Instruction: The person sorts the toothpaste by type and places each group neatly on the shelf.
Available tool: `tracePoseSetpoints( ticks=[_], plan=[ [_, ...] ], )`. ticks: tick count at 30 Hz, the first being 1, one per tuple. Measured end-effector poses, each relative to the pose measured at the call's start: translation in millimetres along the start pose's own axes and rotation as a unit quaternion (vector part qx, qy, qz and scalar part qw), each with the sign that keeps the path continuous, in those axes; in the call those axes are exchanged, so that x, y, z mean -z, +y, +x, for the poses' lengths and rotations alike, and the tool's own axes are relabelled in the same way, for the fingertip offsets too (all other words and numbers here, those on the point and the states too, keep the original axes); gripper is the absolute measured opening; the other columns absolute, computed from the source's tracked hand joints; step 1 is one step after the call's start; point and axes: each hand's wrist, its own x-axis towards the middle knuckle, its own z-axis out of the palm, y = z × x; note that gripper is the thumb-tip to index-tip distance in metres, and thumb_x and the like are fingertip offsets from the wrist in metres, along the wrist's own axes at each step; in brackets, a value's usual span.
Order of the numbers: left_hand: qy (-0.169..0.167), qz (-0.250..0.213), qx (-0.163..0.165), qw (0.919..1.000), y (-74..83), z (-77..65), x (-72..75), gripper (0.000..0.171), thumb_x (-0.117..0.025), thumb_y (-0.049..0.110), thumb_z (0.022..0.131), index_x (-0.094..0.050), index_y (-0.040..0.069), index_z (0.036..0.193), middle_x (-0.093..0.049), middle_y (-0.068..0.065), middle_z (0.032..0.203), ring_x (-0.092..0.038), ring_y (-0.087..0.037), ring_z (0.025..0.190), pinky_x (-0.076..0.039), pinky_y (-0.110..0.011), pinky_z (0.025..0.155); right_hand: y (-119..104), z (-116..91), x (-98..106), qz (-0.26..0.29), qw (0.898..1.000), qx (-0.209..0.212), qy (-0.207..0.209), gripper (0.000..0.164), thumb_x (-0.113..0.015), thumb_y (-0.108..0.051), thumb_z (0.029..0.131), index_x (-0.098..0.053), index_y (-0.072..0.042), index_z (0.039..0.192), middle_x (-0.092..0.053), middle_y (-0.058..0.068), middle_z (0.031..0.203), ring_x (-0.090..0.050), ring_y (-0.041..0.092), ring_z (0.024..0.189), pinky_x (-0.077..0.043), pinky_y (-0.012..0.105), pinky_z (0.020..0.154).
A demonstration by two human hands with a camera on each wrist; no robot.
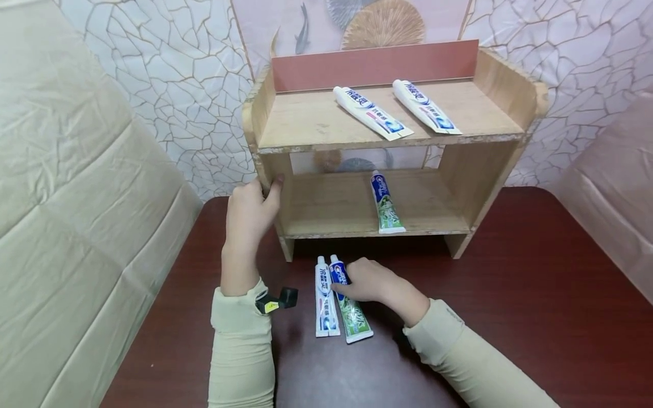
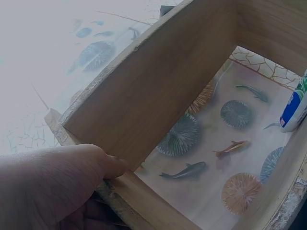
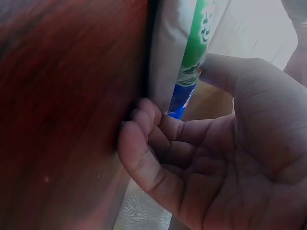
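Note:
My left hand grips the left side panel of a small wooden shelf unit. The left wrist view shows its thumb on the panel's inner face. On the table before the unit, my right hand holds a blue and green toothpaste tube by its cap-side half, thumb on one side and curled fingers on the other in the right wrist view. Close along its left lies a white toothpaste tube. Another blue and green tube rests on the lower shelf. Two white tubes, a left one and a right one, lie slanted on the upper shelf.
The unit stands on a dark red-brown table, backed by a patterned wall. A pinkish back strip edges the upper shelf. Pale quilted cloth hangs at the left, and similar cloth at the right.

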Motion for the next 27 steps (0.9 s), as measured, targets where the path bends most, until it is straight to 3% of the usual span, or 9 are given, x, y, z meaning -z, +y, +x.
tracePoseSetpoints(
  ticks=[6,16,27],
  plan=[
    [0.008,-0.004,-0.002,1.0000,0.3,-0.8,-0.2,0.050,-0.049,0.050,0.102,-0.054,0.010,0.071,-0.054,-0.010,0.061,-0.054,-0.034,0.063,-0.044,-0.047,0.057,1.2,-1.2,-0.5,-0.014,1.000,-0.009,-0.016,0.042,-0.066,-0.046,0.095,-0.063,-0.012,0.070,-0.058,0.000,0.057,-0.055,0.013,0.048,-0.043,0.027,0.048],
    [0.011,0.000,-0.002,0.9999,0.4,-0.3,-1.9,0.052,-0.049,0.051,0.102,-0.050,0.012,0.067,-0.053,-0.009,0.059,-0.052,-0.033,0.062,-0.043,-0.046,0.056,-2.8,-3.7,0.5,-0.036,0.998,-0.030,-0.044,0.036,-0.076,-0.045,0.083,-0.065,-0.012,0.076,-0.062,-0.001,0.064,-0.060,0.012,0.056,-0.049,0.030,0.054],
    [0.005,-0.006,0.005,1.0000,0.8,-0.6,-1.8,0.053,-0.049,0.052,0.101,-0.056,0.010,0.070,-0.059,-0.012,0.062,-0.057,-0.034,0.064,-0.047,-0.049,0.061,0.6,-4.9,1.0,-0.007,0.994,-0.059,-0.092,0.036,-0.073,-0.044,0.085,-0.063,-0.011,0.078,-0.063,0.003,0.067,-0.061,0.018,0.051,-0.050,0.033,0.045]
  ],
)
